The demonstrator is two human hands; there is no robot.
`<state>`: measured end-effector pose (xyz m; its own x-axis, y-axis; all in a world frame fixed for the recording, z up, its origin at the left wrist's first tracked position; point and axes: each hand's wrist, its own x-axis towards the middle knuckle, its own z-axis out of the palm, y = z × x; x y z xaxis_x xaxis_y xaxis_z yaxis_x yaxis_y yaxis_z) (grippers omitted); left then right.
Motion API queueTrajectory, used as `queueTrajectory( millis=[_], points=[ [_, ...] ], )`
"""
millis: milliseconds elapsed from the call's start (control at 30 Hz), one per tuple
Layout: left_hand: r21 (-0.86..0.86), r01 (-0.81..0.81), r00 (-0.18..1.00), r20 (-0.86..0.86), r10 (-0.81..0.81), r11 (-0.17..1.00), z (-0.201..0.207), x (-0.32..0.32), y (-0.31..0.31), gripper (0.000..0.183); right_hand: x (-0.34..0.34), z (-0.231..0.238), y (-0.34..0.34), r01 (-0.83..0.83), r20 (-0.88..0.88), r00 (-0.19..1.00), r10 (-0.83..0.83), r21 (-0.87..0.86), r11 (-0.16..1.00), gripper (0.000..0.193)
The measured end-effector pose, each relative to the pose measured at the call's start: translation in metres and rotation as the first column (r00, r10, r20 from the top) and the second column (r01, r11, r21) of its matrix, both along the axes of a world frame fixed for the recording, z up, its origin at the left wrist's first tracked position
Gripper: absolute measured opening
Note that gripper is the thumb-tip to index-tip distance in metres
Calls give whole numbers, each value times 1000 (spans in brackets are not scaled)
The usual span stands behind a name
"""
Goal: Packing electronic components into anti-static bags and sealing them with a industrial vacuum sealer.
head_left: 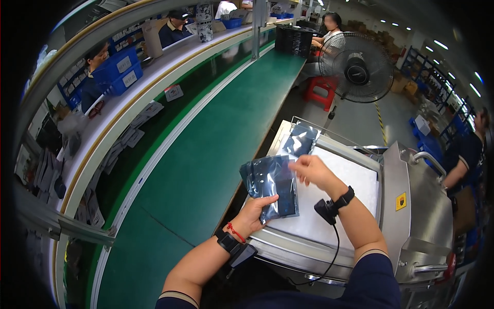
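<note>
My left hand (256,212) grips a fanned stack of shiny, dark antistatic bags (278,177), thumb on top of them. The bags are tilted above the white bed (334,177) of a steel machine that looks like a chamber vacuum sealer. At the stack's upper right edge, my right hand (313,172) has its fingers bent, with thumb and forefinger drawn together. Whether a bag edge is between those fingertips is hard to see, as they are slightly blurred. More antistatic bags (302,139) lie at the far left of the bed. Each wrist wears a black strap.
The machine's steel lid (427,216) stands raised at right. A green conveyor belt (206,154) runs along the left, beside a shelf with blue bins (117,72). Beyond stand a fan (356,69), a red stool (321,92) and a black crate (293,40). Several people work nearby.
</note>
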<state>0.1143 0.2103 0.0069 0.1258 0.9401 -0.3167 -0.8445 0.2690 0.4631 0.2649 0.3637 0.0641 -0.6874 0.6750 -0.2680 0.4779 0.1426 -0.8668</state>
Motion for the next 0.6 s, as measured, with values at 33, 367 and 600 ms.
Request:
queueTrajectory(
  millis=[33, 367, 600],
  points=[
    [5, 8, 1000, -1, -8, 1000, 1, 1, 0, 28, 3, -14, 21, 196, -54, 980, -190, 173, 965, 36],
    [18, 24, 1000, 6, -24, 1000, 2, 5, 3, 25, 12, -57, 124, 775, -59, 620, -782, 195, 600, 22],
    [47, -21, 1000, -1, 21, 999, 2, -9, 1, 19, -13, -90, 156, 501, 13, 803, -595, 526, 687, 14]
  ],
)
